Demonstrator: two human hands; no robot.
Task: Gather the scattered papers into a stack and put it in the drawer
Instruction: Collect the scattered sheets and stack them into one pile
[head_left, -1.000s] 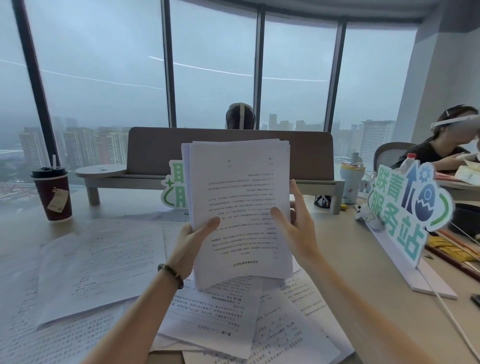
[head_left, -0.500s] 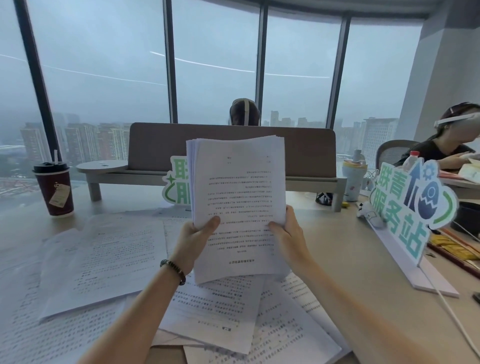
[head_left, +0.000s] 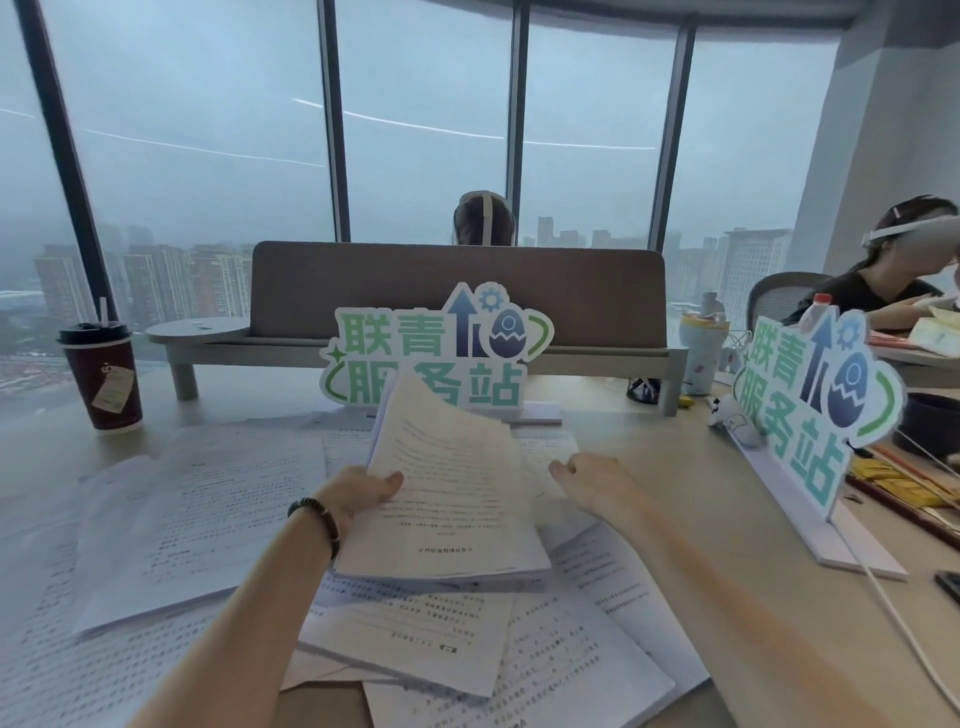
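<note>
Gripping hand: the left hand (head_left: 363, 491), a dark bead bracelet (head_left: 317, 522) on its wrist, pinches the left edge of the paper stack (head_left: 447, 499), thumb on the top sheet.
Free hand: the right hand (head_left: 589, 480) is off the stack, just to its right, fingers loosely spread and palm down above the loose sheets; it holds nothing.
Paper stack: tilted, its near edge low over the scattered papers (head_left: 197, 525), its far edge raised and bent back toward the middle sign; printed text faces up.
Scattered papers: many printed sheets lie overlapped on the desk (head_left: 675, 467), to the left of the stack, under it and toward the near edge.
Drawer: cannot be seen from this view.
Middle sign: a green-and-white standing sign (head_left: 431, 358) stands just behind the stack, its lower part hidden by the raised sheets.
Right sign: a second sign (head_left: 810, 410) of the same design stands on the right side of the desk.
Cup: a dark red takeaway cup (head_left: 101, 379) with black lid and straw stands far left, well apart from the stack.
Behind: a brown desk divider (head_left: 457, 291) and large windows; another person (head_left: 883, 291) sits at far right.
</note>
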